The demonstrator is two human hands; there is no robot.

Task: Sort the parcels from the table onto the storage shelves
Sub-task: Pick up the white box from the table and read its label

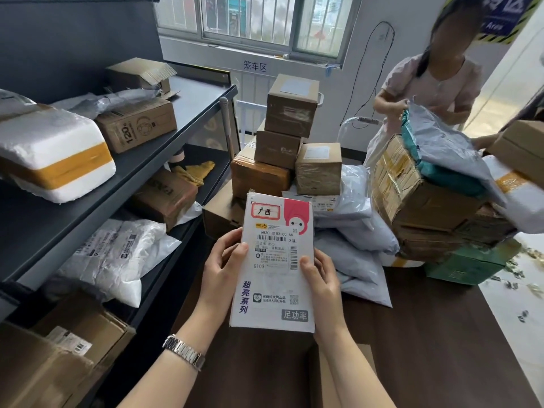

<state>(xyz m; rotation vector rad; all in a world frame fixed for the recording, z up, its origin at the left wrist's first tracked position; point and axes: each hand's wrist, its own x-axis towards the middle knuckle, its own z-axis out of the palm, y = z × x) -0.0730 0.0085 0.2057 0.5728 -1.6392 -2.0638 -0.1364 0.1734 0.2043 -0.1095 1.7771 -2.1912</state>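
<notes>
I hold a flat white parcel (275, 278) with a shipping label and a pink corner upright over the dark table (435, 343). My left hand (225, 262) grips its left edge and my right hand (319, 278) grips its right edge. Behind it, brown cardboard boxes (290, 131) are stacked on the table, with grey poly mailers (356, 242) lying beside them. The dark storage shelves (188, 113) stand to my left, holding a white foam box (56, 154), a brown box (138, 125) and white bags (117, 254).
Another person (432, 83) stands at the far right of the table handling a grey mailer above a pile of taped boxes (418, 189) and a green box (468, 266). Cardboard boxes (73, 348) fill the lowest shelf. A window is behind.
</notes>
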